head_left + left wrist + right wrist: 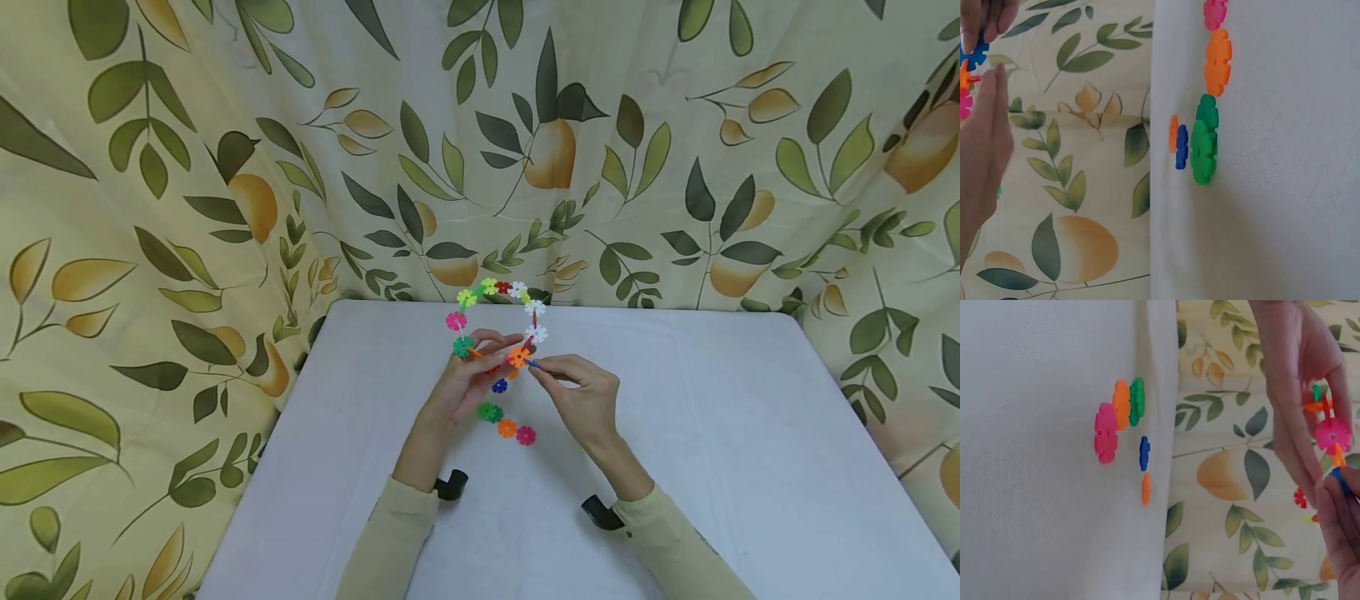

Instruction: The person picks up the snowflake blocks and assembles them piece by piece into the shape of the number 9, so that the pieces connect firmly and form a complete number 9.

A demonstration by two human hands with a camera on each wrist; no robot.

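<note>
Flower-shaped interlocking plastic discs form a curved chain in green, yellow-green, pink, red, white and orange, held up over the table. My left hand grips the chain's near part, its fingers behind and thumb in front. A pink disc and an orange disc sit at the near end. Between thumb and fingertips my right hand pinches a blue disc, which appears edge-on against the orange one. The right fingers partly cover the blue disc in both wrist views.
Below the hands, several loose discs lie on the white table: green discs, an orange one, a pink one, a blue one and another orange disc. A leaf-and-fruit patterned curtain hangs behind the table.
</note>
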